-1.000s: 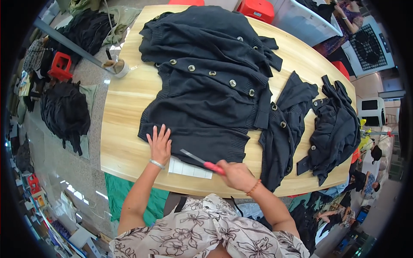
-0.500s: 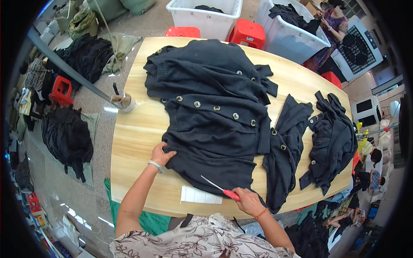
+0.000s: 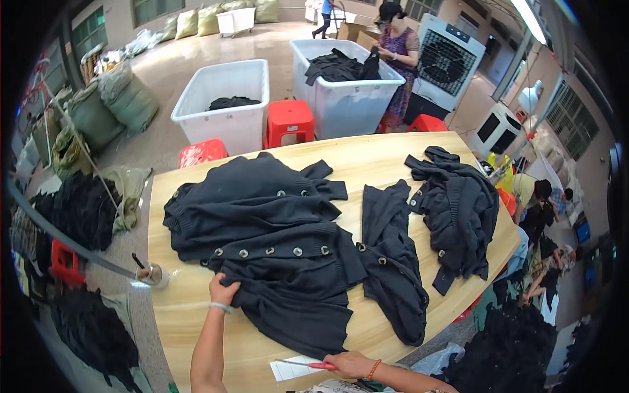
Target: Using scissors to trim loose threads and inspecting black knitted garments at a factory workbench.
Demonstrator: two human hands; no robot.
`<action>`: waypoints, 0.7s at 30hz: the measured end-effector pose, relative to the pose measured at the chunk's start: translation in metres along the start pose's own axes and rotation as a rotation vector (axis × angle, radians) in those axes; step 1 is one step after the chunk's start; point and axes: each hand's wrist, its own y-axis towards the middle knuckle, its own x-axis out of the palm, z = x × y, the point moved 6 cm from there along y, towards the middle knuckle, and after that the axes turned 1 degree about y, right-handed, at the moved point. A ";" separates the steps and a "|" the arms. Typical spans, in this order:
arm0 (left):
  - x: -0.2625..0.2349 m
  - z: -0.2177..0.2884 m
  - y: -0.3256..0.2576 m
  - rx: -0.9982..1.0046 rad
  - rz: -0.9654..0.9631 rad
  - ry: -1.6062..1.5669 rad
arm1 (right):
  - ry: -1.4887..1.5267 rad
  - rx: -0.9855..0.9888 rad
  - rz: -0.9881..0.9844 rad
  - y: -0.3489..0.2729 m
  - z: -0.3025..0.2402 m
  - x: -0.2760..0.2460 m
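A black knit cardigan with a row of shiny buttons [image 3: 282, 281] lies spread on the wooden table [image 3: 173, 347]. My left hand [image 3: 224, 290] is closed on its left edge, pinching the fabric below the buttons. Low in the view, my right hand [image 3: 352, 364] grips red-handled scissors [image 3: 320, 365] whose slim metal blade points left. The blade passes over a white paper strip [image 3: 286, 372] at the table's near edge, just below the cardigan. More black knit [image 3: 249, 187] lies beyond the button row; I cannot tell where one piece ends.
To the right lie two bundled black garments [image 3: 396, 275] [image 3: 462, 209]. A jar [image 3: 152, 275] stands at the left edge beside a grey pole [image 3: 72, 232]. Beyond are red stools [image 3: 290, 121], white bins [image 3: 223, 121] [image 3: 347, 108] with black clothes, and a person [image 3: 398, 52].
The view has tilted up, showing more of the room. My left hand has shifted up the garment's left edge, nearer the button row. My right hand still holds the scissors, now pointing more level.
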 end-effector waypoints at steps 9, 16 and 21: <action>-0.023 0.329 -0.115 0.704 -0.622 -0.167 | -0.064 -0.516 0.667 0.119 -0.012 0.002; -0.089 0.358 -0.093 0.770 -0.394 -0.185 | -0.275 -0.296 0.669 0.121 0.004 -0.167; -0.101 0.371 -0.029 0.770 -0.123 -0.277 | -0.427 0.023 0.680 0.032 0.060 -0.270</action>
